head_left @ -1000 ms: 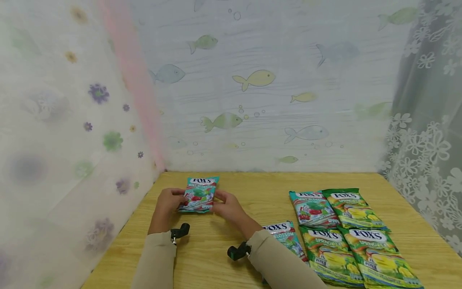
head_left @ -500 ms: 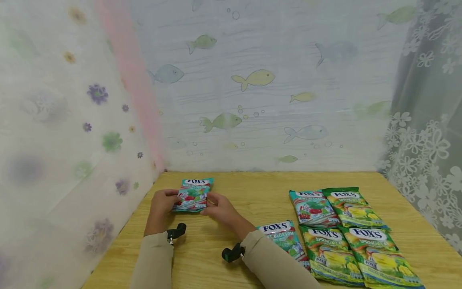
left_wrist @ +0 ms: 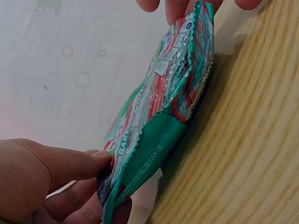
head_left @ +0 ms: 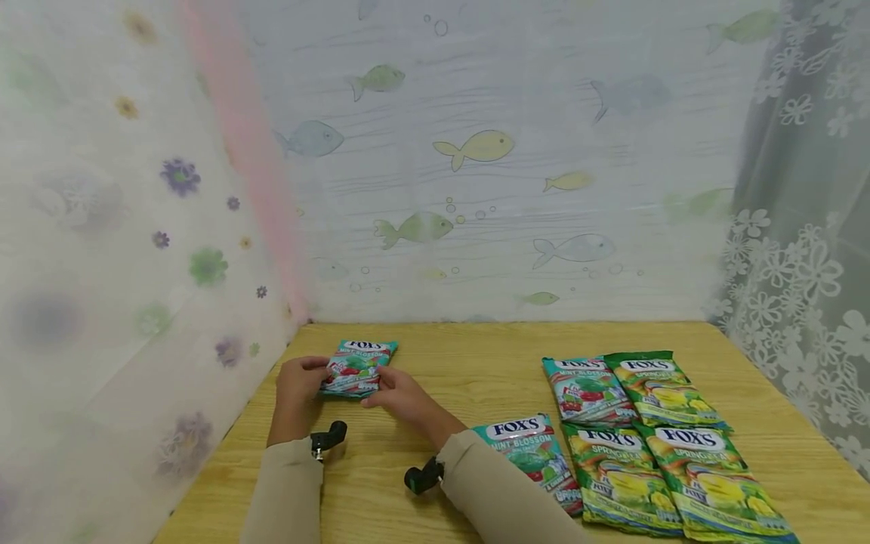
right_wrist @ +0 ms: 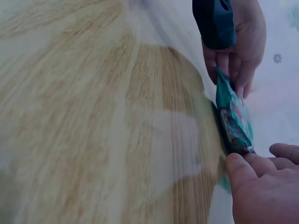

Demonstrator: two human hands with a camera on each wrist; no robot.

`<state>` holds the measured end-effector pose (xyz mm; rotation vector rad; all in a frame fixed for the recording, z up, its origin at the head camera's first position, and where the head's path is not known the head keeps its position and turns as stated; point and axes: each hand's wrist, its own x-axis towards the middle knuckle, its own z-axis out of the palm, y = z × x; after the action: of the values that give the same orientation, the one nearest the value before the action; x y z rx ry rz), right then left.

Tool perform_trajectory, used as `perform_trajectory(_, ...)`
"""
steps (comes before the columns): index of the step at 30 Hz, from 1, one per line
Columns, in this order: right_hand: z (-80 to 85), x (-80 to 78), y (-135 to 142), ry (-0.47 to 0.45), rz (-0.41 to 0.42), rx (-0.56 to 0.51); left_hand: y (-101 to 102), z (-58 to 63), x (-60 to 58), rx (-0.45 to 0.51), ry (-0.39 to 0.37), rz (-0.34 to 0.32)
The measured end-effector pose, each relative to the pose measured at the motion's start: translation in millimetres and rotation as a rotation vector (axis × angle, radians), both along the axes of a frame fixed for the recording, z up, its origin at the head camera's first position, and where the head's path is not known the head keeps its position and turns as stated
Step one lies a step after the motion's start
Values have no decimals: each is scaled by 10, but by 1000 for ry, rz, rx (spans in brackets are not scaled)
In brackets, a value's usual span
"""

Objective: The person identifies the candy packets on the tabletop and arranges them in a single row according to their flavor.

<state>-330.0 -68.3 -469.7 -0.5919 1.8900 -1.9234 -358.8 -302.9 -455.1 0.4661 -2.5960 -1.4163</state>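
A teal FOX'S Mint Blossom candy bag [head_left: 355, 368] is at the far left of the table, leaning back slightly. My left hand [head_left: 299, 384] pinches its left edge; in the left wrist view the thumb [left_wrist: 86, 163] presses the printed face and the fingers go behind. At the opposite edge, my right hand [head_left: 402, 394] touches the bag with its fingertips. The right wrist view shows those fingers [right_wrist: 259, 163] fairly straight against the bag's end, thumb apart from them. The lower edge of the bag [left_wrist: 154, 144] is close over the wood in the left wrist view.
On the right of the wooden table [head_left: 469, 355] lie two more mint bags, one at the back [head_left: 590, 389] and one in front [head_left: 533, 457] partly behind my right sleeve. Three green-yellow bags [head_left: 628, 480] lie beside them. A fish-print curtain [head_left: 476, 249] hangs behind.
Both hands have moved left with the candy bag, which has come lower and tilted further back. The right sleeve has uncovered more of the front mint bag.
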Motion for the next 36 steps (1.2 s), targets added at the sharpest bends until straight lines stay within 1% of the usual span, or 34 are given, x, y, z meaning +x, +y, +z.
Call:
perform_trajectory(5, 45, -25, -27, -34, -18, 53, 8, 18, -8, 27, -19, 5)
perform_trajectory(11, 65, -28, -56, -75, -7, 33, 20, 36, 13, 20, -23, -4)
perform_trajectory(14, 61, -27, -72, -97, 9, 3, 18, 34, 23, 7, -25, -6)
perform_trajectory(17, 46, -29, -73, -110, 15, -12, 14, 27, 27, 5, -42, -8)
perform_trajectory(22, -14, -31, -58, -112, 0, -3, -13, -3, 23, 15, -64, -22)
perform_trajectory(27, -71, -48, -50, -145, 5, -52, -83, -49, 7, 47, -51, -76)
perform_trajectory(32, -85, -67, -60, -165, -3, -82, -164, -91, -6, 137, -62, -142)
perform_trajectory(36, -80, -64, -58, -162, 12, -95, -201, -104, -18, 163, -76, -165)
